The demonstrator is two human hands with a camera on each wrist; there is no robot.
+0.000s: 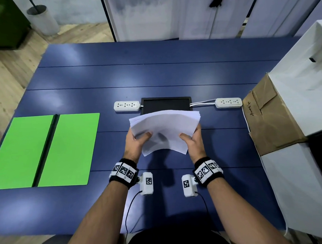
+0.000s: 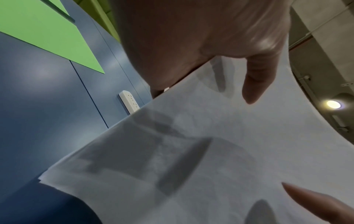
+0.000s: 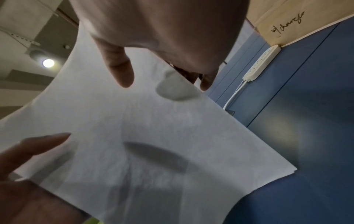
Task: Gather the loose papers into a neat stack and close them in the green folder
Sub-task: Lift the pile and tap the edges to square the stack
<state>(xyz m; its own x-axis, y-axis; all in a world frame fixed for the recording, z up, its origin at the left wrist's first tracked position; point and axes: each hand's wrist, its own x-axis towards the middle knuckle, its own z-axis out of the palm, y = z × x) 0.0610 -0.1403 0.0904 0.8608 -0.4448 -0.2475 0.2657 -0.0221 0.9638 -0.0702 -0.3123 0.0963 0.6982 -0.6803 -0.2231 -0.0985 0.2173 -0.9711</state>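
Both the left hand (image 1: 137, 141) and right hand (image 1: 192, 139) have fingers gripping the gathered, bowed sheaf of white papers (image 1: 166, 129) above the blue tabletop (image 1: 154, 74); squaring, then closing them in the open bright-green card folder (image 1: 45, 151), remains

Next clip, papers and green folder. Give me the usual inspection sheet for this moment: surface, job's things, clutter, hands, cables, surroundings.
Surface: blue table, seams running across it.
Job's things: papers gathered in one bowed stack, held above the table; green folder lies open and flat at the left, nothing in it.
Clutter: black tablet behind the papers; two power strips beside it; cardboard box at the right edge.
Hands: left hand and right hand each grip a side of the stack, thumbs on top.
Cables: white leads from the right strip to the tablet; black wrist-camera wires.
Surroundings: wooden floor, white panels behind the table.
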